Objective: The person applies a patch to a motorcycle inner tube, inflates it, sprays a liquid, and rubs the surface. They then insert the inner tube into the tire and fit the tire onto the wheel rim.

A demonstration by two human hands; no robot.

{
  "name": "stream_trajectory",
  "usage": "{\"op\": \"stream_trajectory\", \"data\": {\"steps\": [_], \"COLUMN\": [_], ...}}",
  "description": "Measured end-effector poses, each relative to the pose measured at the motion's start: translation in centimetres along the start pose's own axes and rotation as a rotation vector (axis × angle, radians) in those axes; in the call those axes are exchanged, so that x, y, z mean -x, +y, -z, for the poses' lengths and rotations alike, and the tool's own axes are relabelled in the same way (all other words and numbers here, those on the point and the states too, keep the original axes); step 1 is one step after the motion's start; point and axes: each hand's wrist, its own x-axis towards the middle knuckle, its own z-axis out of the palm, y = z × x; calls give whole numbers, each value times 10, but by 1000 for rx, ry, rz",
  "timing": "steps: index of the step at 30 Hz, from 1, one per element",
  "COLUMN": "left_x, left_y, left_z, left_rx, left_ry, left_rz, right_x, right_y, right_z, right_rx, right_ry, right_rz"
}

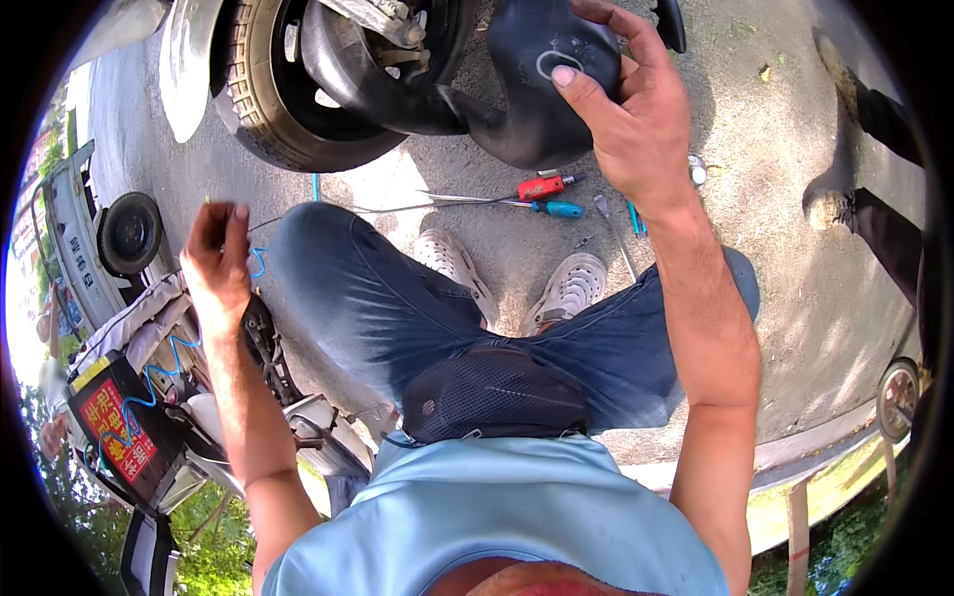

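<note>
head view, and from where i stand the person's dark pouch point(492, 392) sits nearest, at the waist over blue jeans point(338, 288). the left hand point(217, 268) is raised off to the side, fingertips bunched and blurred; i can't tell whether they pinch anything. the right hand point(641, 124) is clamped on the black inner tube point(537, 124), thumb at a pale ring mark point(539, 66). the tube trails into the wheel with its tyre point(248, 74). lower down, a red-handled tool point(542, 187) and a blue-handled screwdriver point(559, 209) lie on the pavement point(745, 238), near white clogs point(574, 286). well apart, leftward, a dark wheel point(129, 233) shows by a pale vehicle point(84, 253).

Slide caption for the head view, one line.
Right hand gripping a black inner tube by the wheel, left hand apart from it, tools on the ground.
</note>
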Motion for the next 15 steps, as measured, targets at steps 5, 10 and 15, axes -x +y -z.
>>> {"op": "stream_trajectory", "data": {"steps": [5, 10, 15], "left_x": [-56, -85, -74], "left_y": [144, 158, 161], "left_z": [-115, -176, -191], "left_rx": [848, 1214, 1181], "left_ry": [-282, -707, -715], "left_rz": [-127, -37, -55], "right_x": [3, 18, 33], "right_y": [-22, -34, -31], "right_z": [7, -1, -7], "right_rx": [-189, 17, 221], "right_ry": [-22, 20, 111], "right_rz": [-102, -52, -105]}}
